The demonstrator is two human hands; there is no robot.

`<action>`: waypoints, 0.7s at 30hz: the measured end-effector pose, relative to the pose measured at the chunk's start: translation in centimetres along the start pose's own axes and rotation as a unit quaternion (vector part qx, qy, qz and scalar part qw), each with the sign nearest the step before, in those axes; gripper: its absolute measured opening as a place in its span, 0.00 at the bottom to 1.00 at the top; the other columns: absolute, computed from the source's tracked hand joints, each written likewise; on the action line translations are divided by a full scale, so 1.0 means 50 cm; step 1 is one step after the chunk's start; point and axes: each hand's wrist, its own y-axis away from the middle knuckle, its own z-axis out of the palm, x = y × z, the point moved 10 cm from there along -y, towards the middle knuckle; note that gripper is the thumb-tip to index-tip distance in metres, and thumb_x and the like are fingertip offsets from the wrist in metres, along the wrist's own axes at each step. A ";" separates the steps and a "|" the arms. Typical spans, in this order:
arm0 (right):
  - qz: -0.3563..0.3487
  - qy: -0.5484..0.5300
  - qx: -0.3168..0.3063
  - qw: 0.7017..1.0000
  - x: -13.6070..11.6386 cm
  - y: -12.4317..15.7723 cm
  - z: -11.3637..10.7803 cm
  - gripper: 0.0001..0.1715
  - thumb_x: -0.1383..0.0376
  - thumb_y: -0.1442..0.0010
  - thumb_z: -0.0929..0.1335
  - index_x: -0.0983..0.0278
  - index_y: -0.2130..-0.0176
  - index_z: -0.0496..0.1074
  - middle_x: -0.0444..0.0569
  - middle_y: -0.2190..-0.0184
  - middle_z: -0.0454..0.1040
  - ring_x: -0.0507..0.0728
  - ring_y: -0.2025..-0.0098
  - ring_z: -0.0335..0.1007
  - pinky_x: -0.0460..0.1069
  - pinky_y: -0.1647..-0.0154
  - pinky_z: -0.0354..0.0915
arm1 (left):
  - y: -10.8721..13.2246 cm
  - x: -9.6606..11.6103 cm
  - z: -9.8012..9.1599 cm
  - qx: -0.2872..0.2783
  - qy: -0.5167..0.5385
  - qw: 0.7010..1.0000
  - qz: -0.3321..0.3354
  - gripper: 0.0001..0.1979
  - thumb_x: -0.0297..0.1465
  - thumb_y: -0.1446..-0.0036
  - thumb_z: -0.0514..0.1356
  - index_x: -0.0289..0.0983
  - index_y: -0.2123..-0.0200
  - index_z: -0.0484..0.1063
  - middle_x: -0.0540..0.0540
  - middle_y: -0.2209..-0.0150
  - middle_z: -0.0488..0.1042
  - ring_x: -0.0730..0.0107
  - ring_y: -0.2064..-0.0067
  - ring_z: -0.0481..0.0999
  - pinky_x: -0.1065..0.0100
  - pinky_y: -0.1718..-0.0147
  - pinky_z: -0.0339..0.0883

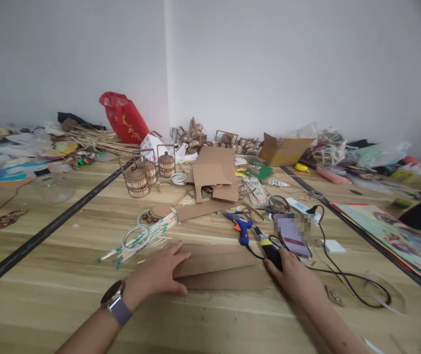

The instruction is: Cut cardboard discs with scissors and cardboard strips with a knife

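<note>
My left hand [161, 270], with a watch on its wrist, has its thumb and fingers spread at the left edge of flat brown cardboard pieces [218, 263]. Two pieces overlap there, one edge running at a slant. My right hand [293, 275] has its fingers on the black grip of a black-and-yellow utility knife [267, 246], which lies low over the table and points away from me. Part of the grip is hidden under the fingers. Just left of the knife lies a blue hot glue gun [240, 227] with an orange trigger.
A phone [293, 238] and a black cable [338, 270] lie right of the knife. Bundled cotton swabs [140, 241] lie beyond my left hand. Farther back stand small lidded baskets [136, 183], a cardboard stack [214, 164] and a red bag [125, 120].
</note>
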 end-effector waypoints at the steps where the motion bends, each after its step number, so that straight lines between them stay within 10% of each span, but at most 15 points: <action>1: -0.001 -0.004 -0.002 1.000 0.000 0.000 -0.002 0.19 0.55 0.31 0.59 0.64 0.53 0.70 0.61 0.53 0.80 0.66 0.56 0.81 0.53 0.67 0.70 | 0.002 0.002 0.000 0.000 -0.005 1.000 0.003 0.45 0.46 0.55 0.72 0.41 0.34 0.65 0.35 0.28 0.50 0.40 0.31 0.57 0.47 0.36 0.56; 21: -0.006 0.011 -0.023 1.000 -0.037 -0.045 -0.028 0.19 0.54 0.33 0.63 0.66 0.53 0.69 0.61 0.55 0.79 0.69 0.54 0.78 0.53 0.65 0.68 | 0.048 0.003 0.015 -0.004 -0.036 0.999 0.008 0.43 0.45 0.53 0.71 0.41 0.35 0.66 0.35 0.28 0.51 0.38 0.35 0.65 0.48 0.40 0.64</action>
